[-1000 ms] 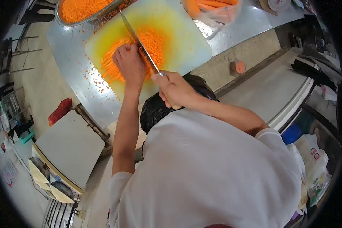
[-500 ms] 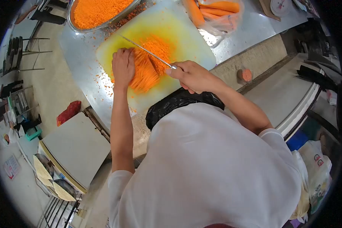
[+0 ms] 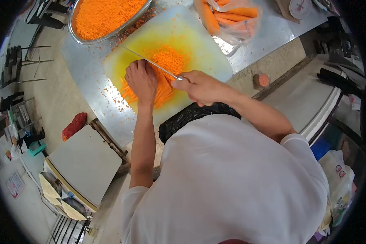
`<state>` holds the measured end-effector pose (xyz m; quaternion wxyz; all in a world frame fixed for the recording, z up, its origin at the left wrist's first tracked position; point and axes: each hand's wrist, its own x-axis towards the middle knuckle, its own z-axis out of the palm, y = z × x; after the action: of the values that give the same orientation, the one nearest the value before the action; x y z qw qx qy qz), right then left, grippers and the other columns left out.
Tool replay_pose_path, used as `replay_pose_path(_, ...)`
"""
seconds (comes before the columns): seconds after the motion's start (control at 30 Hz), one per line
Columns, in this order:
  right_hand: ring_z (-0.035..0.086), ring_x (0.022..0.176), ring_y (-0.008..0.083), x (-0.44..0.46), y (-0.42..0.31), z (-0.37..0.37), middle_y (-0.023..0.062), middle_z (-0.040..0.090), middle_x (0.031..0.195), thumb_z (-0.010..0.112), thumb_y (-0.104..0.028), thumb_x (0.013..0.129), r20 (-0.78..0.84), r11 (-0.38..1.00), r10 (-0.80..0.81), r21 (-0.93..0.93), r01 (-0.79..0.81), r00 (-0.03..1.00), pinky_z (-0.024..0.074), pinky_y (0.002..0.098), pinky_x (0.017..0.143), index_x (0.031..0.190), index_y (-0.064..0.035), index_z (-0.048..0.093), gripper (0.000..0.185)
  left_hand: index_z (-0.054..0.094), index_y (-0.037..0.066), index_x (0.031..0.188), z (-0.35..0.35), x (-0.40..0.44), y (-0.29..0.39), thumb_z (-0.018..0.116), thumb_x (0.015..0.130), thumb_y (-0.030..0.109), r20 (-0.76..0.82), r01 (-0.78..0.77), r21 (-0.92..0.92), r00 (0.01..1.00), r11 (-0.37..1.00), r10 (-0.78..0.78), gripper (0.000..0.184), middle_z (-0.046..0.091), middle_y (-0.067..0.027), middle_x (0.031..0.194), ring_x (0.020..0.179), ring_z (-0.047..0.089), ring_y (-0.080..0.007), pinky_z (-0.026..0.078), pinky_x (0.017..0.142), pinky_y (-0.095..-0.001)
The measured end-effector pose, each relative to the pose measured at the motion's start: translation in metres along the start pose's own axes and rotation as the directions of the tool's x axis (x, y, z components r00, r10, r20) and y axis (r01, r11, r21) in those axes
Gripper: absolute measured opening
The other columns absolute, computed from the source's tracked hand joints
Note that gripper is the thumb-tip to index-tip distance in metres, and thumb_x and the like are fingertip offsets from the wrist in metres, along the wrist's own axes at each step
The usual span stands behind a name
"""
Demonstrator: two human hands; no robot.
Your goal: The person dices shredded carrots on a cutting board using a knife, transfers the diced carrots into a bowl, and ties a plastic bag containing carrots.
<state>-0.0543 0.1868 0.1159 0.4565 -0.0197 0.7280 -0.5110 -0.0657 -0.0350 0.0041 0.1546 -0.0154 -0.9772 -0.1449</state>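
Gripping a kitchen knife (image 3: 150,62) by its handle: right hand (image 3: 202,87), closed, centre of frame, blade slanting toward the upper left between minced carrot (image 3: 169,58) above and carrot strips (image 3: 163,92) below. Left hand (image 3: 142,83), fingers curled, resting on the strips just left of centre, all upon one pale cutting board (image 3: 203,46), yellow-stained, upper middle of frame. Also on the steel table (image 3: 85,73): one metal basin (image 3: 84,42) heaped with minced carrot, upper left; one clear plastic bag (image 3: 231,37) of whole carrots (image 3: 236,18), upper right of centre.
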Motion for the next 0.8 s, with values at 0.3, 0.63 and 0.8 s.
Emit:
replay_pose_path(0.3, 0.053, 0.043, 0.018, 0.02, 0.011, 0.01, 0.0071, 0.052, 0.054, 0.05, -0.046, 0.107, 0.017, 0.999, 0.013, 0.041, -0.014, 1.0, 0.0445, 0.0347, 0.04, 0.083, -0.0021, 0.057, 0.05, 0.065, 0.004, 0.1, 0.004, 0.001, -0.001, 0.064, 0.088, 0.012, -0.079, -0.04, -0.016, 0.996, 0.999, 0.039, 0.015, 0.062, -0.0157, 0.101, 0.097, 0.058, -0.0385, 0.046, 0.081, -0.0509)
replay_pose_path(0.63, 0.056, 0.045, 0.0187, 0.028, 0.017, 0.025, 0.008, 0.053, 0.056, 0.052, -0.046, 0.105, -0.041, 0.981, -0.041, 0.188, 0.048, 0.998, 0.0446, 0.0363, 0.043, 0.082, 0.0009, 0.055, 0.053, 0.064, 0.003, 0.102, -0.002, 0.003, 0.003, 0.064, 0.091, 0.011, -0.089, -0.052, -0.106, 0.995, 0.993, 0.042, 0.013, 0.063, -0.0168, 0.1, 0.095, 0.058, -0.0394, 0.046, 0.081, -0.051)
replay_pose_path(0.8, 0.053, 0.042, 0.0179, 0.005, -0.006, 0.003, 0.0066, 0.052, 0.056, 0.052, -0.047, 0.106, -0.061, 1.0, 0.022, -0.008, -0.023, 0.998, 0.0422, 0.0344, 0.041, 0.085, -0.0017, 0.057, 0.05, 0.065, 0.005, 0.109, -0.014, 0.008, -0.011, 0.063, 0.091, 0.007, -0.08, -0.037, -0.271, 0.997, 0.962, 0.016, 0.018, 0.062, -0.0157, 0.104, 0.097, 0.059, -0.038, 0.046, 0.084, -0.0495)
